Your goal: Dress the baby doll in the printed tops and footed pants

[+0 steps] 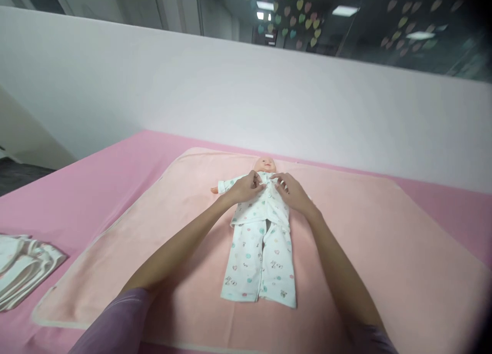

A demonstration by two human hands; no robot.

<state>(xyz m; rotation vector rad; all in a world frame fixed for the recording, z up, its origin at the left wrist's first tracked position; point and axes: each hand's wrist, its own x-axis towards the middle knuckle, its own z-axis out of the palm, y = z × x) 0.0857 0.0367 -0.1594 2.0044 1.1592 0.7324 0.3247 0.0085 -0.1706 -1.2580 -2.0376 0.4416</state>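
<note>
At far left, has folded cloth [31, 269] on the pink surface [115, 174], beside the peach blanket [165, 205]. Rests left hand [248, 186] at the upper front of the patterned shirt [255, 210], with grip nearly closed; cannot tell whether pinching fabric. Shows doll [265, 164] lying face-up on the blanket, in shirt and trousers [244, 267]. Curls right hand [290, 190] over the shirt's opposite side, with grip slightly parted; cannot tell about any hold.

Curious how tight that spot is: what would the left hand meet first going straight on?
The left hand would probably meet the upper front of the patterned shirt first, which it seems to touch, then the right hand; depth is hard to judge.
</note>
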